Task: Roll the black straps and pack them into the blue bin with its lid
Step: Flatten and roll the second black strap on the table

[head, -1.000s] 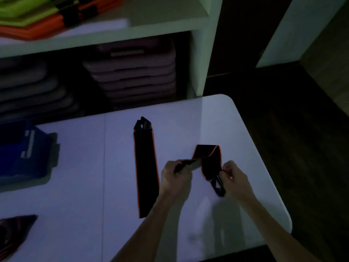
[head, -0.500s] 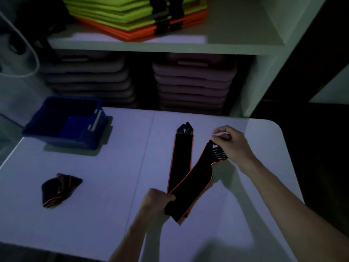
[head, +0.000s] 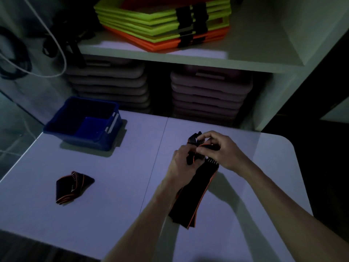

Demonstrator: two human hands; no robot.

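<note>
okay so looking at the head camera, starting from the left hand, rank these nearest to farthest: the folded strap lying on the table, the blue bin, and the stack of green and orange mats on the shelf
From the left hand:
1. Folded strap, to its left on the near part of the table.
2. Blue bin, farther left and toward the back of the table.
3. Green and orange mats, up on the shelf behind the table.

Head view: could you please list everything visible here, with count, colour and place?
Long fabric straps: apparently two, black with orange edges, table's right half, far ends in both hands.
Folded fabric strap: one, black and orange, table's near left.
Open plastic bin: one, blue, table's far left.
Folding table: one, white.
Flat panels: one stack, yellow-green over orange, upper shelf.
Stacked trays: two stacks, greyish, lower shelf.
Cable: one, white, far left.
Left hand: grips strap ends.
Right hand: pinches strap ends.
</note>
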